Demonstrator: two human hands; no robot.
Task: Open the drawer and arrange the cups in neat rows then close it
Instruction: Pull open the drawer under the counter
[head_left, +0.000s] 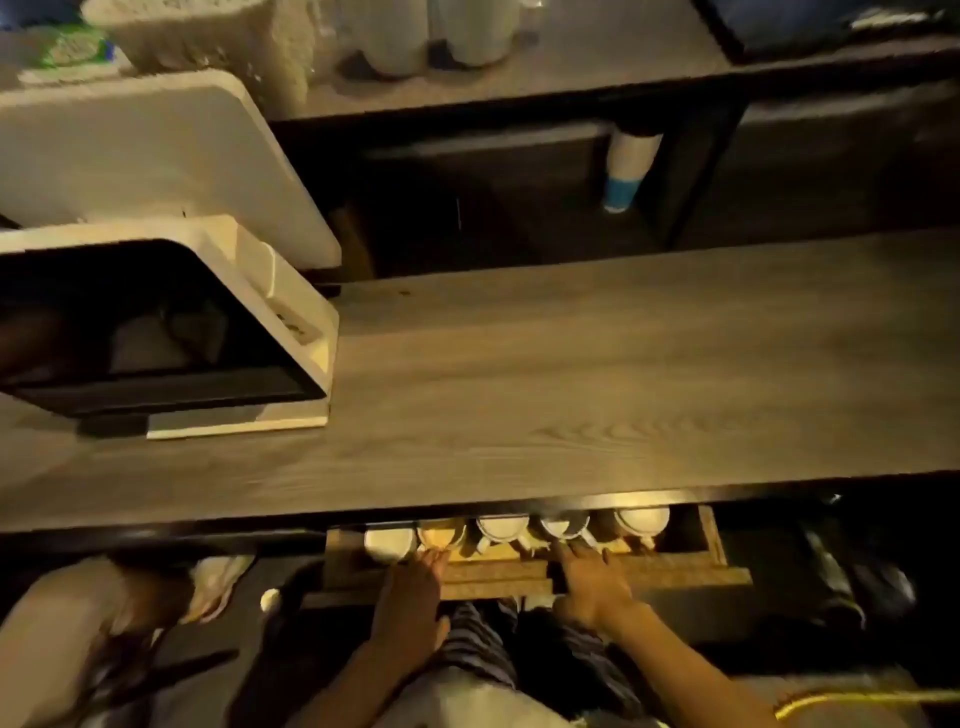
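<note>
A wooden drawer (675, 574) is pulled partly out from under the wooden counter (571, 374). Inside stand several white cups (503, 526) in a rough row; their far parts are hidden under the counter edge. My left hand (410, 597) lies over the drawer's front edge, fingers reaching toward the cup at left (389, 543). My right hand (589, 579) also rests on the front edge, with fingers stretched toward the cups in the middle. Neither hand visibly holds a cup.
A white point-of-sale screen (156, 322) stands on the counter at left. A stack of paper cups (626, 171) hangs under the far shelf. Another person's knees and a shoe (218, 587) are at the lower left.
</note>
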